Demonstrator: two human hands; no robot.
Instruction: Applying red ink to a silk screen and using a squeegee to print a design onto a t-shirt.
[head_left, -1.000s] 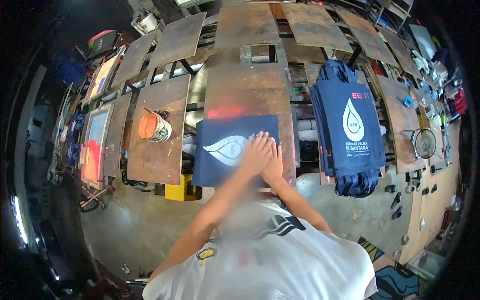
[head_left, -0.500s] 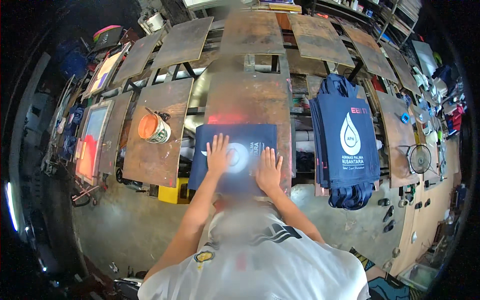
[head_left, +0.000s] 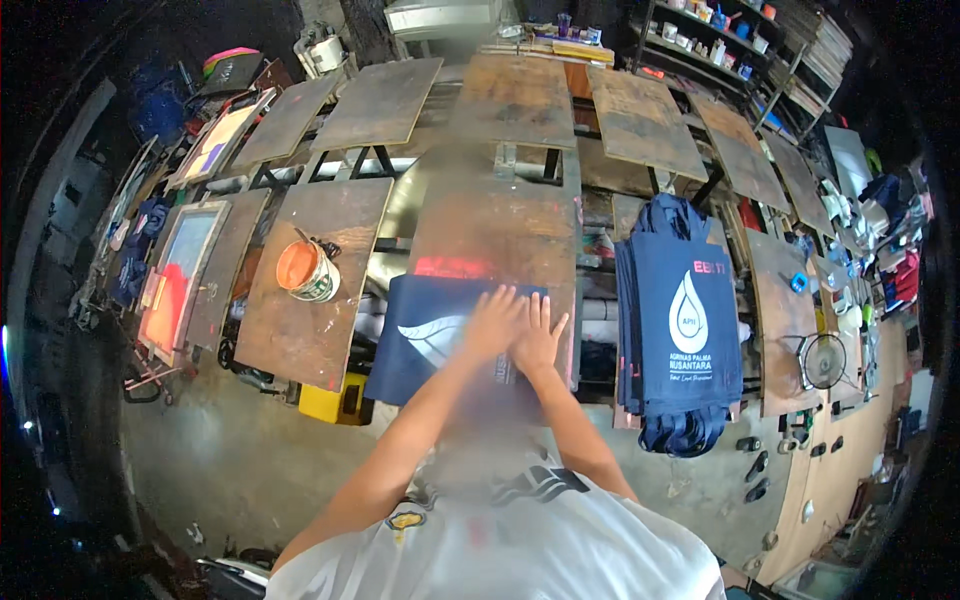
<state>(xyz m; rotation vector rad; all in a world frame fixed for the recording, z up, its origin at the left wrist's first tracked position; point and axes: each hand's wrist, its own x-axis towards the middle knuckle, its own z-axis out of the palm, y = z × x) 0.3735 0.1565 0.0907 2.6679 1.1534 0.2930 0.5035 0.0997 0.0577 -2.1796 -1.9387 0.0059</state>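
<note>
Boards (head_left: 345, 220), bucket (head_left: 308, 272) left, bag stack (head_left: 682, 335) right, left hand (head_left: 495, 322) and right hand (head_left: 536, 342) stretched flat, empty, on navy bag (head_left: 405, 365)

Grey floor (head_left: 250, 470), lower left; wooden tabletops (head_left: 645, 120) in two rows, centre; dark shelving (head_left: 690, 59), upper right; narrow bright light (head_left: 5, 350), left edge.

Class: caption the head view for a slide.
Left hand and right hand rest on navy printed fabric atop a board.

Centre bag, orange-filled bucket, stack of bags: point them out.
Centre bag (head_left: 430, 338): head view, on its white drop print.
Orange-filled bucket (head_left: 320, 283): head view, on its outer wall.
Stack of bags (head_left: 686, 322): head view, on the top bag's front.
</note>
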